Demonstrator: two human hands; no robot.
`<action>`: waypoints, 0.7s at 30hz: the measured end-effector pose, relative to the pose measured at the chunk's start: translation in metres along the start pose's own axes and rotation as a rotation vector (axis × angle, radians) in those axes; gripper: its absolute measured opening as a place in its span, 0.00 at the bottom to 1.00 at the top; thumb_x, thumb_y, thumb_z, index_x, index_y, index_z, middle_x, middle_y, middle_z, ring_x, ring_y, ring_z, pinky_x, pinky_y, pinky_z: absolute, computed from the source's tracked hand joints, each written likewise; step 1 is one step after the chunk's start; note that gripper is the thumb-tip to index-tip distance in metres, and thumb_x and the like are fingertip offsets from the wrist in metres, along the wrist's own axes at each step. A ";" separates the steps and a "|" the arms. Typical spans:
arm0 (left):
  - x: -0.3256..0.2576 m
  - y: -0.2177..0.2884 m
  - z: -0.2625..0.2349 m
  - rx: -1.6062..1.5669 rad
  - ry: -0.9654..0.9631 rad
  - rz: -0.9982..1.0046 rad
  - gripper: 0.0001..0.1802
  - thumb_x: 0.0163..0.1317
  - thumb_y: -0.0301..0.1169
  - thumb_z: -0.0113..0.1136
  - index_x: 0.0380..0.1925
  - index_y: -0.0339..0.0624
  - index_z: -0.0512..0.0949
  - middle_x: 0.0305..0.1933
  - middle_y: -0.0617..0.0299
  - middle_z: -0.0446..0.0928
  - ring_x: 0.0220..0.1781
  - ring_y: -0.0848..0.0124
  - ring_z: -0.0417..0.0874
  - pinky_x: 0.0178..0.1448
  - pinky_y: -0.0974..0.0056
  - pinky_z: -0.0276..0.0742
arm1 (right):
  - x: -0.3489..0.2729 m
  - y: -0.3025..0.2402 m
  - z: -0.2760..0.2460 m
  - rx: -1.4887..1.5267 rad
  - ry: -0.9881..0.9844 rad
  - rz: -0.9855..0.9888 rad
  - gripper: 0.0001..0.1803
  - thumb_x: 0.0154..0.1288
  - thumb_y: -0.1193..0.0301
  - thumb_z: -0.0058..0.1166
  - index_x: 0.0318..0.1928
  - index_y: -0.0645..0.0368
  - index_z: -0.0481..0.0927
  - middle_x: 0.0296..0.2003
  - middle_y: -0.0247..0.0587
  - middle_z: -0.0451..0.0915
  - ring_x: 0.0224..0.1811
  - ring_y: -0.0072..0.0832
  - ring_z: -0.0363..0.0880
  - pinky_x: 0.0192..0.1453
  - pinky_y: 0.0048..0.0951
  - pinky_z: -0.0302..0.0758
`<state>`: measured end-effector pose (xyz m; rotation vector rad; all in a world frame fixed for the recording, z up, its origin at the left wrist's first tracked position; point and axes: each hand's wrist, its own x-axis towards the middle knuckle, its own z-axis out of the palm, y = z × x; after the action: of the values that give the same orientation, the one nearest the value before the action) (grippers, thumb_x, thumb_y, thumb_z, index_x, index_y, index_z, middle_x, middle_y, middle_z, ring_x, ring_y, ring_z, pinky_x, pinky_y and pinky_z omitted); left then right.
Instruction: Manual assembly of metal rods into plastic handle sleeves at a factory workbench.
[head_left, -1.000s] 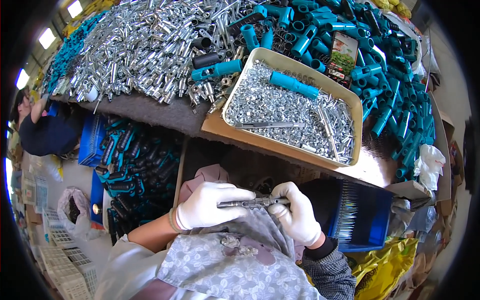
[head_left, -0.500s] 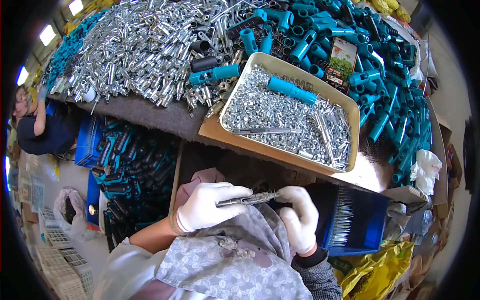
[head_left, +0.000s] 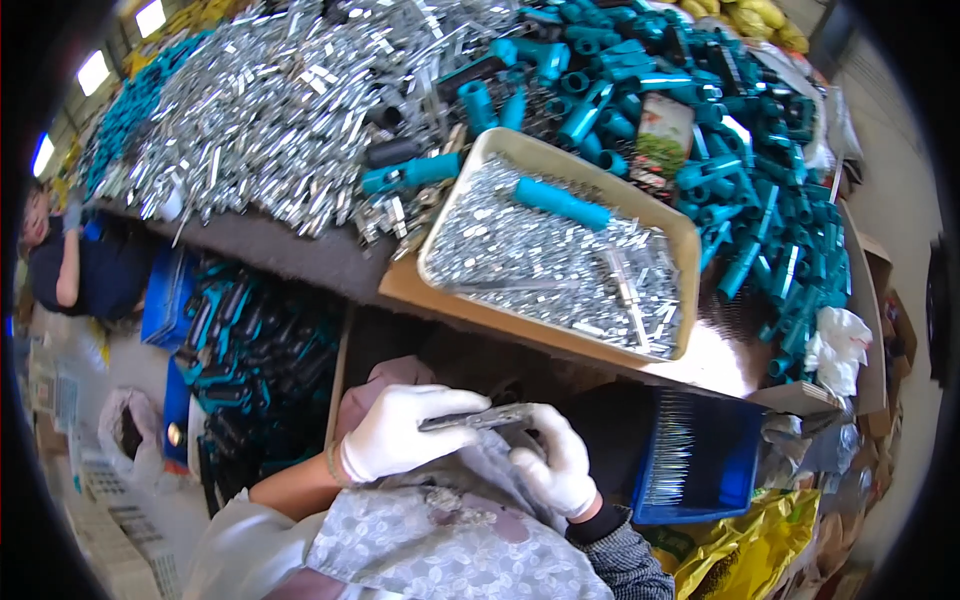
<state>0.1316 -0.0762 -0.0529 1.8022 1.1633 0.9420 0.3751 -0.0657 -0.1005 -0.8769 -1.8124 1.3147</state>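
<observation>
Metal part (head_left: 475,418), slim and dark grey, is held over the lap, near side of the bench (head_left: 270,240). Lies roughly level between both hands, right end slightly higher.

Left hand (head_left: 410,432), white-gloved: closed on the part's left end, fingers over the far side, thumb on the near side. Probably the steadying grip, leaving the right end free to reach. Right hand (head_left: 555,465), also gloved: fingers curled at the right end, thumb apart from them. Blurred; cannot tell whether it pinches or merely touches.

Cream tray (head_left: 600,183) sits on cardboard at the bench's near edge, likely for short reach; its walls keep the small bright pieces (head_left: 500,215) from scattering. Teal sleeve (head_left: 562,203) lies across them.

Silver parts (head_left: 260,130) heaped far left, teal housings (head_left: 740,180) far right; apparently sorted by kind. Blue bin (head_left: 735,490), right of the right hand, holds thin rods (head_left: 672,450) in a row, seemingly lined up for easy picking.
</observation>
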 end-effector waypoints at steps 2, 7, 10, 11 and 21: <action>0.002 0.000 0.001 0.029 0.035 0.015 0.18 0.57 0.27 0.71 0.48 0.35 0.83 0.38 0.50 0.85 0.38 0.60 0.88 0.42 0.63 0.81 | 0.004 -0.006 -0.005 -0.101 -0.017 -0.005 0.27 0.64 0.67 0.60 0.61 0.64 0.72 0.50 0.53 0.79 0.51 0.45 0.80 0.57 0.38 0.77; 0.001 0.001 0.002 0.122 0.040 -0.005 0.18 0.54 0.28 0.73 0.46 0.35 0.84 0.36 0.51 0.84 0.33 0.62 0.86 0.39 0.64 0.80 | 0.008 -0.032 -0.027 0.006 -0.152 0.102 0.27 0.68 0.70 0.57 0.65 0.65 0.70 0.47 0.50 0.82 0.49 0.38 0.83 0.56 0.33 0.78; 0.002 0.000 0.001 0.135 0.037 0.001 0.19 0.54 0.28 0.74 0.46 0.36 0.84 0.35 0.52 0.84 0.33 0.63 0.86 0.38 0.65 0.79 | 0.027 -0.061 -0.073 -0.399 -0.015 -0.058 0.21 0.62 0.71 0.62 0.56 0.61 0.79 0.40 0.46 0.85 0.43 0.41 0.85 0.51 0.35 0.80; 0.002 -0.001 0.001 0.133 0.034 -0.014 0.19 0.53 0.28 0.74 0.46 0.36 0.84 0.35 0.52 0.84 0.33 0.63 0.85 0.38 0.65 0.79 | 0.030 -0.062 -0.095 -0.482 0.175 -0.097 0.17 0.59 0.74 0.62 0.50 0.61 0.82 0.37 0.45 0.84 0.42 0.41 0.85 0.49 0.36 0.80; 0.007 0.003 0.016 0.098 0.038 0.020 0.19 0.53 0.28 0.74 0.45 0.36 0.84 0.34 0.53 0.83 0.31 0.64 0.84 0.37 0.65 0.78 | 0.139 -0.003 -0.293 -1.459 0.783 0.419 0.28 0.63 0.57 0.62 0.59 0.56 0.73 0.41 0.53 0.85 0.45 0.49 0.85 0.48 0.46 0.81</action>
<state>0.1491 -0.0736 -0.0557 1.8842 1.2362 0.9485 0.5546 0.1892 -0.0111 -2.1686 -1.7173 -0.4801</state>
